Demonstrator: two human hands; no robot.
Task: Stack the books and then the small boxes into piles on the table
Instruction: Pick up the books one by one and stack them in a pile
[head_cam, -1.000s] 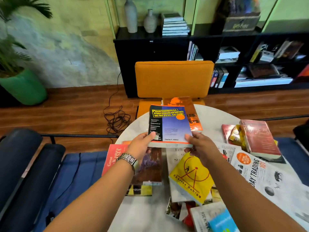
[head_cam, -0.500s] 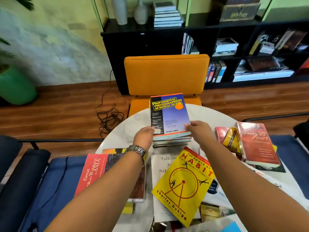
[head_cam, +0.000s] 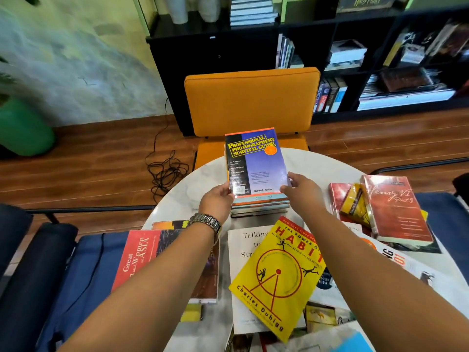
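Note:
A blue and black photographer's guide book (head_cam: pixel 256 163) lies on top of a small pile of books (head_cam: pixel 260 207) at the far side of the round white table (head_cam: pixel 182 191). My left hand (head_cam: pixel 215 203) grips its near left corner and my right hand (head_cam: pixel 302 189) holds its near right corner. Loose books lie nearer to me: a yellow Habit book (head_cam: pixel 279 275) on a white book (head_cam: pixel 243 250), a red Asia book (head_cam: pixel 137 257) at the left, and a red Henry VI book (head_cam: pixel 396 207) at the right over a small yellow box (head_cam: pixel 354 204).
An orange chair (head_cam: pixel 253 100) stands just beyond the table. Behind it runs a black bookshelf (head_cam: pixel 355 59). Blue seats (head_cam: pixel 83 275) flank the table on both sides. A coiled black cable (head_cam: pixel 165 174) lies on the wooden floor. A newspaper (head_cam: pixel 406 270) covers the table's right part.
Both hands carried the blue book away from me and set it on the pile over the orange book. The camera tilted down and closer.

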